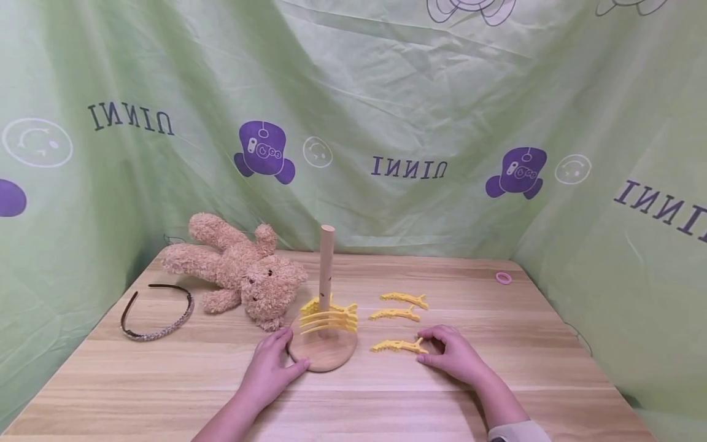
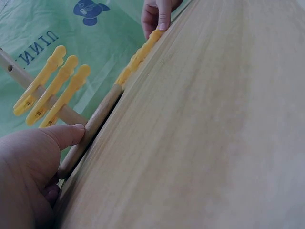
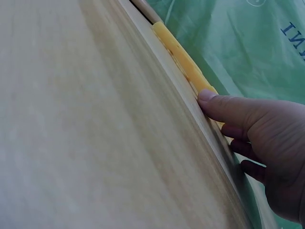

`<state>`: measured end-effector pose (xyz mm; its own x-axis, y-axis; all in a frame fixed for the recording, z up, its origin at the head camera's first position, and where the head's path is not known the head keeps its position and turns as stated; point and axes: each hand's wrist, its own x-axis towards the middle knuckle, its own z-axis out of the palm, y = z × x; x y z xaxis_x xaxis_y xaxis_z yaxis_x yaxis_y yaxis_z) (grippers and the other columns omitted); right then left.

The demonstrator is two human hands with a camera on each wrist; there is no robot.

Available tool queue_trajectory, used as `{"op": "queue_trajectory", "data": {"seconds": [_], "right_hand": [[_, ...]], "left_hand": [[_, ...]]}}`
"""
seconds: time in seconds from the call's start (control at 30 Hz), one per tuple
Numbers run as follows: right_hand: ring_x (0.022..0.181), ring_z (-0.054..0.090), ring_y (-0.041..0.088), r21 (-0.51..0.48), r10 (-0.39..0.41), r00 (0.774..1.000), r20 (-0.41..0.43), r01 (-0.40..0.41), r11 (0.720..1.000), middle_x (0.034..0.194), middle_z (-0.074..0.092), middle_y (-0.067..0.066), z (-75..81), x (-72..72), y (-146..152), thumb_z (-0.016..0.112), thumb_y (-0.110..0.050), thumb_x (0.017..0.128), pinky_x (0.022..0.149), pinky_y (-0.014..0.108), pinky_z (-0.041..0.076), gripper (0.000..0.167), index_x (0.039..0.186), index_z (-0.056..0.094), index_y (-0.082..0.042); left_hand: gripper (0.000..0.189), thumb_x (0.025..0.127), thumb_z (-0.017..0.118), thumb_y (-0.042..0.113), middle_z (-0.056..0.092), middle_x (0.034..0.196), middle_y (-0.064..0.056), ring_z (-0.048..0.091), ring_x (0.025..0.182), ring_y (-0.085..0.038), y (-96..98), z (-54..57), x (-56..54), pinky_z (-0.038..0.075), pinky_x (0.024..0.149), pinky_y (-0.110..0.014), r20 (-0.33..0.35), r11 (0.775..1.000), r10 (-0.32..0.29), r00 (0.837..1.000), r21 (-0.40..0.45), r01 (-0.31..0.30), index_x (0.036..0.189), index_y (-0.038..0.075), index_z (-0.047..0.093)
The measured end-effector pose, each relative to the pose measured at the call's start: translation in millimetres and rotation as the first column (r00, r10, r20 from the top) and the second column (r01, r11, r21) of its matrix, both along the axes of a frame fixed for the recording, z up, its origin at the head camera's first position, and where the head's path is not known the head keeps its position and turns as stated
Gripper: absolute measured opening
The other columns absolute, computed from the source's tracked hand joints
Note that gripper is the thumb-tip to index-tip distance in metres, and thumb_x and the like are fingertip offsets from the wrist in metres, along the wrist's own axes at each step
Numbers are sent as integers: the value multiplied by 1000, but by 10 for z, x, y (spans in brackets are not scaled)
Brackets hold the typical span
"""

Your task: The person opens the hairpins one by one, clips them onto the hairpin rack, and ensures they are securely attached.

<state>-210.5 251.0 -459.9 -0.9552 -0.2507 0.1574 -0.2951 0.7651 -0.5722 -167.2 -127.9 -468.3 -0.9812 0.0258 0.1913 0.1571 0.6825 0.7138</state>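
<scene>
On the left lies a headband (image 1: 159, 336), then, farther back, a plush bear (image 1: 232, 265). The left hand (image 1: 269, 367) grips a wooden stand (image 1: 326, 355) by its base, yellow clips (image 1: 330, 317) on its post; rightward, the nearest loose clip (image 1: 394, 346) is pinched between thumb and finger of the right hand (image 1: 454, 356).

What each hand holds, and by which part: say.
Left hand: the wooden base, by its rim. Right hand: the nearest yellow clip, by its forked end.
</scene>
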Motion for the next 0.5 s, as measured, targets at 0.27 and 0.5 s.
{"op": "queue_trajectory", "data": {"seconds": [0.27, 0.5], "right_hand": [[114, 57, 25, -25, -25, 999, 41, 26, 999, 113, 67, 1, 5, -6, -4, 84, -34, 74, 104, 50, 44, 39, 106, 70, -17], [102, 61, 18, -158, -107, 981, 161, 132, 979, 105, 68, 2, 45, -10, -35, 83, -29, 76, 94, 39, 50, 42, 110, 67, -12]], "left_hand": [[79, 77, 82, 35, 51, 142, -25, 44, 133, -45, -5, -17, 0, 34, 113, -59, 2, 1000, 2, 1000, 2, -2, 134, -10, 52], [78, 77, 81, 34, 51, 142, -24, 43, 133, -45, 1, -19, -5, 34, 113, -58, 0, 1000, 6, 1000, 8, -6, 134, -10, 52]]}}
